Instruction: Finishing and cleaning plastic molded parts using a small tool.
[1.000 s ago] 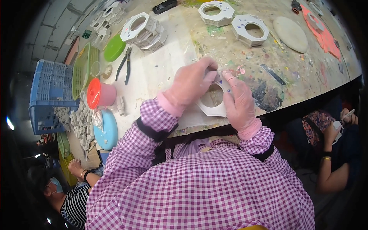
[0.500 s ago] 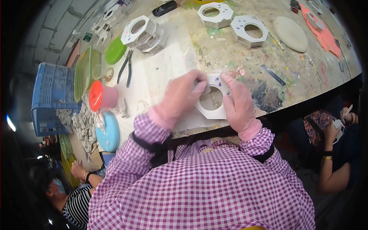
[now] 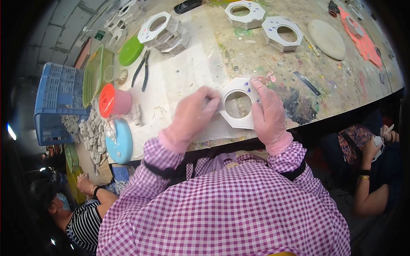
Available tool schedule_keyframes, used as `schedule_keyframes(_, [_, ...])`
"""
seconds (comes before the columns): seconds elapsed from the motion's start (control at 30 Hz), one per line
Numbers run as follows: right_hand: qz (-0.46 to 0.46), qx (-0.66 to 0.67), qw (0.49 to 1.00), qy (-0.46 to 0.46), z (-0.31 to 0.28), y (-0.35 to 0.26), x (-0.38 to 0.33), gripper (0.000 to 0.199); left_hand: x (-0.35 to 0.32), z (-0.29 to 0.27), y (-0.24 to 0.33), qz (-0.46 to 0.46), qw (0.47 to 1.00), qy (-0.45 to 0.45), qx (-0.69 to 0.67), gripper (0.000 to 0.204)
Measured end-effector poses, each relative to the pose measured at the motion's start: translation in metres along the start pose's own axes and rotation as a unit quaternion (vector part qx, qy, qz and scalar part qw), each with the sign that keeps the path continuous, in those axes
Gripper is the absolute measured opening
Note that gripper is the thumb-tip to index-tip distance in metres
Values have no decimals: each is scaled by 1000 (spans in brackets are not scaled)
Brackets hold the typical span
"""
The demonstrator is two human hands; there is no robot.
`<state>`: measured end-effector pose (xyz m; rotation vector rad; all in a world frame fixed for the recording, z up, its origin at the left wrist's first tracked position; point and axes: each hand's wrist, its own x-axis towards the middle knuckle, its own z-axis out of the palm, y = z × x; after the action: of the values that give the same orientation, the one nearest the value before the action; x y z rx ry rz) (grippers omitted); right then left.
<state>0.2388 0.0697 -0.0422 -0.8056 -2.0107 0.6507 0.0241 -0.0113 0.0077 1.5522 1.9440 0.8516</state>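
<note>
Gloved hands are working one piece near the front edge of the desk (image 3: 205, 64). Left hand (image 3: 194, 113), in a pink glove, is pinching the left rim of a white octagonal frame (image 3: 239, 104) with a round hole, apparently steadying it so it cannot slide. Right hand (image 3: 269, 115), also gloved, is lying along the frame's right side, fingers curled over the rim and fingertips pressing near small purple marks on its top face; both hands are gripping the frame, which is lying flat on a pale sheet.

Farther out, pliers (image 3: 141, 72) are lying on the desk, and more white octagonal frames (image 3: 282, 32) are sitting toward the far side, one stack (image 3: 164, 30) to the left. A pink jar with a red lid (image 3: 113, 101) is lying on its side beside a heap of small grey pieces (image 3: 92, 132) and a blue round lid (image 3: 121, 143). A blue crate (image 3: 57, 104) is standing off the desk's left end; its contents are not visible.
</note>
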Motion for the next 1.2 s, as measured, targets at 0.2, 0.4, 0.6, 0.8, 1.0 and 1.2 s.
schedule_keyframes(0.2, [3,-6,1000,-12,-1,-1,0,58,-44,-5,-11,-161,978,-5,-132,16])
schedule_keyframes(0.4, [5,-39,999,-20,-4,-7,-3,65,-36,20,7,-60,974,37,-215,17])
schedule_keyframes(0.6, [40,15,996,-78,-36,-31,-24,62,-28,25,-3,-36,982,58,-175,17])
schedule_keyframes(0.8, [140,-44,982,-116,-67,-30,-8,31,-20,21,-12,-60,977,50,-199,15])
schedule_keyframes(1.0, [151,123,975,-108,-25,24,49,26,-12,21,-2,-23,972,34,-232,17])
schedule_keyframes(1.2, [54,6,981,-185,-9,28,48,33,32,31,24,32,998,30,-38,19])
